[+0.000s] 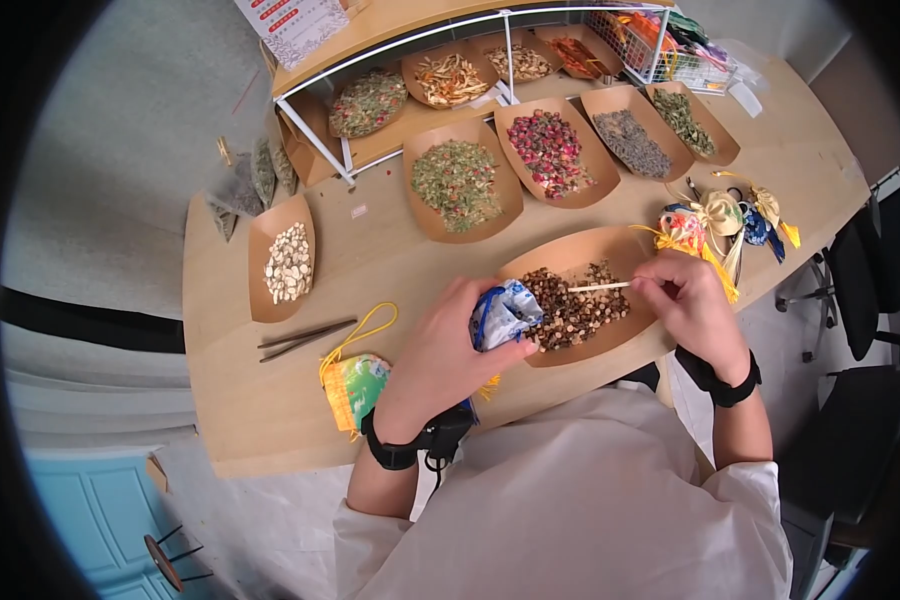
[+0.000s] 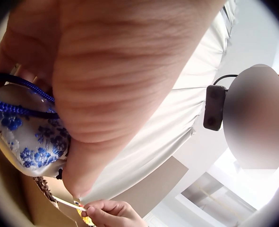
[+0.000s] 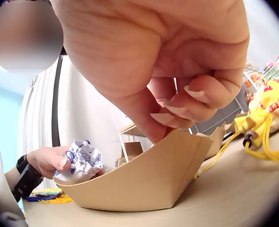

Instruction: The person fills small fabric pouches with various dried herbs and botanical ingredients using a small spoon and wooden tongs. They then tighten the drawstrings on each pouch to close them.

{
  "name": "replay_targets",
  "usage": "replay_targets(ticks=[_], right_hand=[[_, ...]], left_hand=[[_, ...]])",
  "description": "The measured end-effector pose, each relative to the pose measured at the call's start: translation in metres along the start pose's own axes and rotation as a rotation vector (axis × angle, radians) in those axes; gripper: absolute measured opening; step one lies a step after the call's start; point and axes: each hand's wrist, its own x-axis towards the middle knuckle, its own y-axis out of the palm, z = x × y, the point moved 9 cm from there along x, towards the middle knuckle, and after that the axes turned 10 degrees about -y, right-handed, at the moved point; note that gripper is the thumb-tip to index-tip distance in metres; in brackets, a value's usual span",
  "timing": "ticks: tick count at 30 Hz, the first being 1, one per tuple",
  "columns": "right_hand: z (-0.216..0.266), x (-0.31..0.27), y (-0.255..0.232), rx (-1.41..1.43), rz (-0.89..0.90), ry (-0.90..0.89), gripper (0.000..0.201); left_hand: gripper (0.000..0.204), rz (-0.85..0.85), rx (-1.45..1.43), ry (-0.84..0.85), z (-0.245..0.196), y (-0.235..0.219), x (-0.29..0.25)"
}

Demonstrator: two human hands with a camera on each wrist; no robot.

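Observation:
My left hand (image 1: 440, 355) grips a white drawstring pouch (image 1: 510, 312) with blue flowers and a blue cord. Its mouth gapes, tipped toward the tray, as the right wrist view also shows. The pouch (image 2: 38, 142) sits between thumb and fingers in the left wrist view. My right hand (image 1: 692, 305) pinches a thin pale stick (image 1: 605, 287) over the right end of a brown paper tray (image 1: 575, 250). The stick's far end lies among chopped brown dried herbs (image 1: 580, 322) in that tray. From the right wrist, the curled fingers hide most of the stick.
A green-and-yellow pouch (image 1: 358, 385) and dark tweezers (image 1: 308, 340) lie at left, near a tray of white pieces (image 1: 288, 262). Trays of rosebuds (image 1: 550, 150) and green herbs (image 1: 457, 185) stand behind, before a white-framed shelf (image 1: 400, 70). Tasselled sachets (image 1: 720, 220) lie at right.

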Motion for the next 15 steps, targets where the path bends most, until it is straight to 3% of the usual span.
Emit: replay_targets(ticks=[15], right_hand=[[-0.024, -0.002, 0.005, 0.295, 0.054, 0.128, 0.009]], left_hand=[[0.063, -0.002, -0.015, -0.008, -0.003, -0.003, -0.002]])
